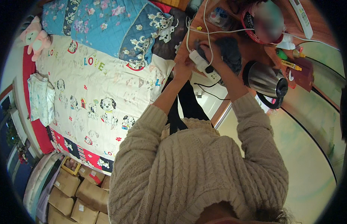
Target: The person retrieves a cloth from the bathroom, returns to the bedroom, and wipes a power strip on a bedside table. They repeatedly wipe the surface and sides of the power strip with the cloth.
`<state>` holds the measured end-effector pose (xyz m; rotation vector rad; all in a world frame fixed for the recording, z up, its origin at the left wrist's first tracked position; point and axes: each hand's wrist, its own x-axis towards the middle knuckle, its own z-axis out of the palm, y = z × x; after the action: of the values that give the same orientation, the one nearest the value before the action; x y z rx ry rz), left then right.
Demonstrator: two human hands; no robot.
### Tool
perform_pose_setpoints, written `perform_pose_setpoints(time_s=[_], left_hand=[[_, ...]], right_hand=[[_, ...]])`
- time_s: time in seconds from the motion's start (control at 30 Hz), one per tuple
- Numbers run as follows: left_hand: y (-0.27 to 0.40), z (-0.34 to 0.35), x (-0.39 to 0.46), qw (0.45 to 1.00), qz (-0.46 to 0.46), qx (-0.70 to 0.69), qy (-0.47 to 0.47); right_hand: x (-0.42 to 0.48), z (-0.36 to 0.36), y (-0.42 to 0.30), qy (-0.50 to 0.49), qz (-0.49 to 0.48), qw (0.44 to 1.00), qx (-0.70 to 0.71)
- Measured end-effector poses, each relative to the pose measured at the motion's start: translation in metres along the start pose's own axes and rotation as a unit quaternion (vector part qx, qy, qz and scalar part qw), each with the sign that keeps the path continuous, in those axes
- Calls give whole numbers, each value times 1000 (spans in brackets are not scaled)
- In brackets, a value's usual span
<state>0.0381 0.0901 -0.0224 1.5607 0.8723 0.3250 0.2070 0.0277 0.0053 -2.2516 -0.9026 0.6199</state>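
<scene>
My left hand (pixel 184 68) is at the near edge of the wooden tabletop (pixel 250 53), beside the end of a white power strip (pixel 202 63); its fingers are partly hidden, so its hold is unclear. Reaching past the strip, my right hand (pixel 211 51) touches a grey-blue cloth (pixel 200 47) on the tabletop, its fingers bent over it. White cables run across the strip and near both hands, and a black plug sits in the strip. Right of my right hand lies a dark grey fuzzy cloth (pixel 230 54).
A steel electric kettle (pixel 263 79) stands to the right. Behind are a round red container (pixel 247 25), a small white bottle (pixel 286 42) and a clear plastic package (pixel 219 16). A bed with a dalmatian-print sheet (pixel 106 92) and a blue floral quilt (pixel 103 30) is at left.
</scene>
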Motion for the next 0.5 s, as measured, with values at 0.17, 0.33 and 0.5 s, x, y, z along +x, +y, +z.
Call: perform_pose_setpoints(time_s=[0.17, 0.33, 0.5], left_hand=[[5, 2, 3, 993, 33, -114, 23], [-3, 2, 13, 1000, -22, -12, 5], [49, -11, 4, 981, -46, 190, -10]], right_hand=[[6, -4, 3, -76, -142, 982, 98], [-15, -49, 2, -189, -71, 979, -22], [-51, -104, 12, -96, -36, 991, -82]])
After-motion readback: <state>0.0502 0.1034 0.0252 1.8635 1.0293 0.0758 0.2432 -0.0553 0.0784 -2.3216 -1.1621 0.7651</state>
